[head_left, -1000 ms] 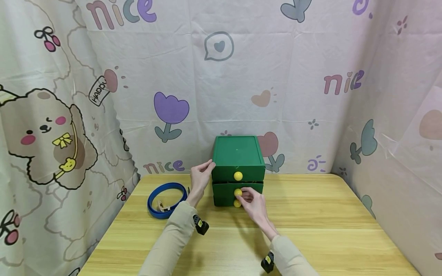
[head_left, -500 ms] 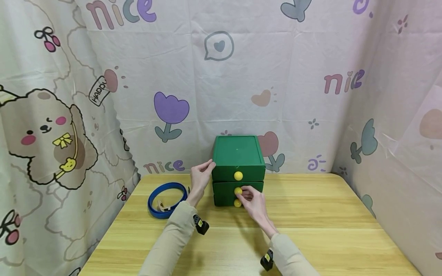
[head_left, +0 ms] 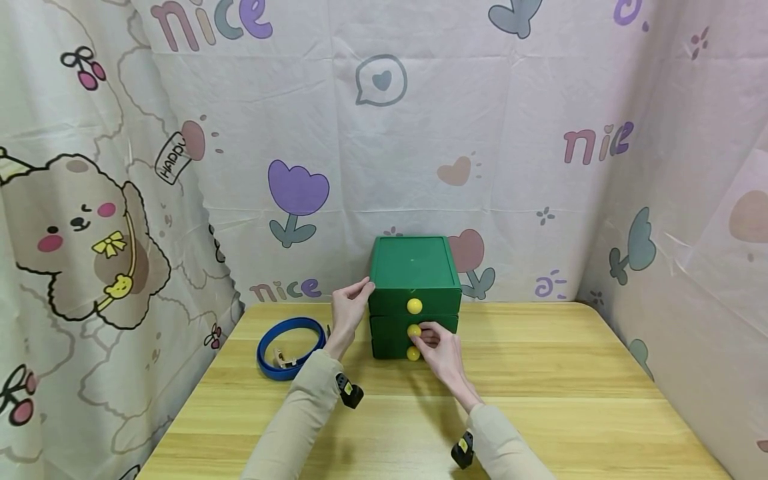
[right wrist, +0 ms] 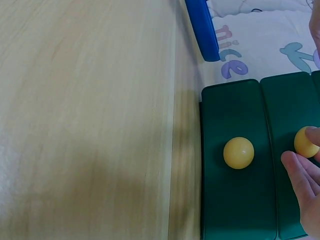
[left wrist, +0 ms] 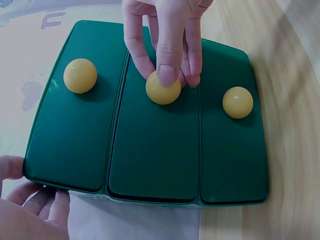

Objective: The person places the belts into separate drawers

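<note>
Green and smooth-faced, a three-drawer cabinet (head_left: 414, 263) stands on the far part of the wood-grained worktop (head_left: 558, 380), in front of a pale printed cloth (head_left: 384, 153). Its drawer fronts sit one above another, each with a round yellow knob. The person's right hand (head_left: 441, 352) pinches the middle knob (left wrist: 163, 92) between thumb and fingers; the top knob (head_left: 414, 306) and bottom knob (head_left: 413, 353) are free of its grip. The left hand (head_left: 348, 310) holds the cabinet's near left upper corner, thumb and fingertips gathered at the edge. To the left of the cabinet, well apart from it, a blue belt (head_left: 276, 375) lies coiled in a ring, its buckle (head_left: 279, 359) inside the loop. The left sleeve (head_left: 294, 417) reaches past the belt's right side, and both forearms extend from the near edge, each with a small black camera at the wrist.
</note>
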`<state>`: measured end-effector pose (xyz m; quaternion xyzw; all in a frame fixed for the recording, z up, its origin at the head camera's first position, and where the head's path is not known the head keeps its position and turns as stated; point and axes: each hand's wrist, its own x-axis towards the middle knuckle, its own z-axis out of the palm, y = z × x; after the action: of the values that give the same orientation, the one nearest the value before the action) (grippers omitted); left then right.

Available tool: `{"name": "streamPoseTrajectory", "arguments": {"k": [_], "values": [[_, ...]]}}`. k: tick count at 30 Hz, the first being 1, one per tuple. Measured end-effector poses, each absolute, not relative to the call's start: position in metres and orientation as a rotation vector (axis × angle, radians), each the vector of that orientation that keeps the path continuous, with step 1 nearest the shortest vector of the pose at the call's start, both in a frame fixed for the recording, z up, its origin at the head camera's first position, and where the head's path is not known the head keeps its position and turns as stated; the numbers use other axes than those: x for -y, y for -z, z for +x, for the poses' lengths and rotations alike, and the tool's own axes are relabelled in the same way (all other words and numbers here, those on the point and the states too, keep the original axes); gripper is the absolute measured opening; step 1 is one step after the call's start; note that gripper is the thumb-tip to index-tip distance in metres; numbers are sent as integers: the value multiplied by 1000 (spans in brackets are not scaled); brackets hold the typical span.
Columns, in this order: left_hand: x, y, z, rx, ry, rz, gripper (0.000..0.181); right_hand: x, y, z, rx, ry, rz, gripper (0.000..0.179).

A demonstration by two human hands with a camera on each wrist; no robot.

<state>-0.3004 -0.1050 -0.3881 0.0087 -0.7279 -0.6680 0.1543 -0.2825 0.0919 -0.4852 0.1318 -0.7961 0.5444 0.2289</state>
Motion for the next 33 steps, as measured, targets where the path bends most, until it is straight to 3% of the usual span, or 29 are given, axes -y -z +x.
{"name": "streamPoseTrajectory", "arguments": {"k": [33], "values": [[105, 387, -300, 2092, 1918, 34, 36, -90, 485, -284, 2193, -1525, 344, 17]]}}
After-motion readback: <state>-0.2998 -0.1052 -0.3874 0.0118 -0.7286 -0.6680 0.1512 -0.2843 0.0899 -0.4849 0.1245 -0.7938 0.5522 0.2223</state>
